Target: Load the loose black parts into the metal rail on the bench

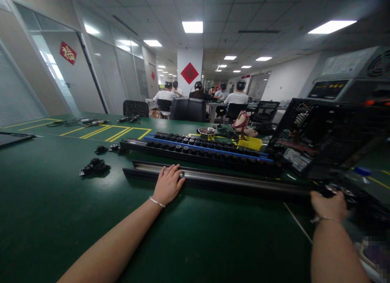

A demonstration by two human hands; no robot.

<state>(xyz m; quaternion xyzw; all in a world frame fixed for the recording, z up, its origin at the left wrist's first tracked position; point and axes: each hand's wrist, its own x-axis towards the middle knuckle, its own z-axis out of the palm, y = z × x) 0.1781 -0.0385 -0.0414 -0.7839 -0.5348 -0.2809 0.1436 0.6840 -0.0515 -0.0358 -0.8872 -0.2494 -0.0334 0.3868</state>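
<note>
A long black rail [240, 182] with a shiny metal channel lies across the green table in front of me. My left hand [167, 184] rests over its left part, fingers across the channel and thumb on the near side. Between thumb and forefinger sits a small black piece [182, 174]. At the rail's right end my right hand [329, 205] is curled among dark parts [344, 190]; its fingertips are mostly hidden, and what they hold is too dark to make out. Behind the rail lies another black rail [170, 152] next to a row of small black parts.
Loose black parts [95, 167] lie on the left. Blue strips [207, 146], a metal bowl [206, 131] and a yellow bin [250, 143] stand behind the rails. An open computer case [332, 132] stands at the right. People [237, 96] sit at tables farther back.
</note>
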